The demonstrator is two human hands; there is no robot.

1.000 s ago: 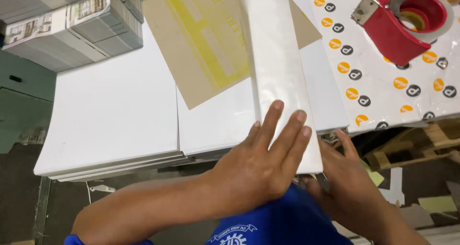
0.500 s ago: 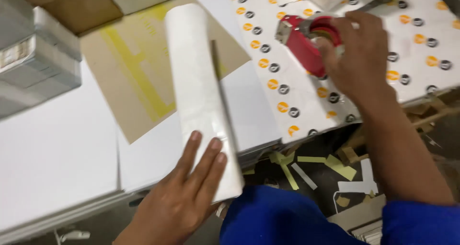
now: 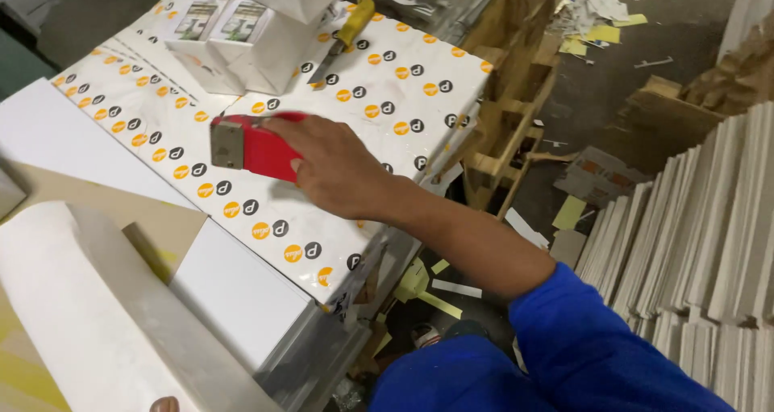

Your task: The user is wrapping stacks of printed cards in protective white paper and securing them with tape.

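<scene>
One red tape dispenser (image 3: 256, 147) sits at centre left of the frame on the spotted wrapped stack (image 3: 387, 97), and our right hand (image 3: 343, 168) lies over its right end, fingers curled around it in a grip. One white roll (image 3: 97, 331) fills the lower left, where a fingertip of our left hand (image 3: 164, 405) shows at the bottom edge; its state we cannot tell. One yellow-handled knife (image 3: 343, 41) lies at upper centre beside two small boxes (image 3: 214, 21).

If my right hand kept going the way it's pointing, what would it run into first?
The right hand grips the red tape dispenser and points up-left. Pushed on, it would probably meet the small white boxes first, though depth is hard to judge.
</scene>
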